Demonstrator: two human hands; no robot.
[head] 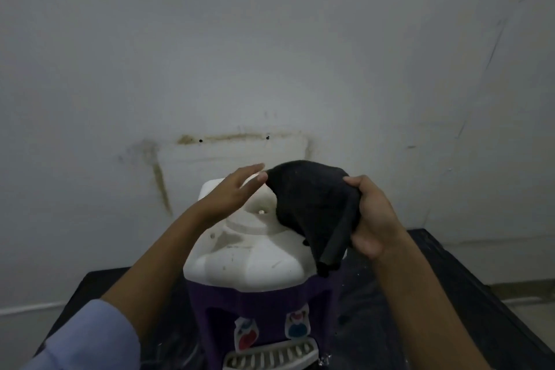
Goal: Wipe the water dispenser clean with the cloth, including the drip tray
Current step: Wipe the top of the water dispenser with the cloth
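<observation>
A water dispenser (249, 264) with a white top and a purple front stands on a dark table, seen from above. Its red and blue taps (271, 332) sit above a white slotted drip tray (270, 357) at the bottom edge. A black cloth (312, 207) hangs in the air over the dispenser's top right. My right hand (374, 216) grips the cloth's right side, bunched in the fist. My left hand (237, 189) hovers over the dispenser's top with flat, spread fingers, its fingertips touching the cloth's left corner.
The dark table (435, 294) extends to both sides of the dispenser and bears pale smears. A stained white wall (270, 54) rises right behind the dispenser. A pale floor strip (528, 294) shows at the right.
</observation>
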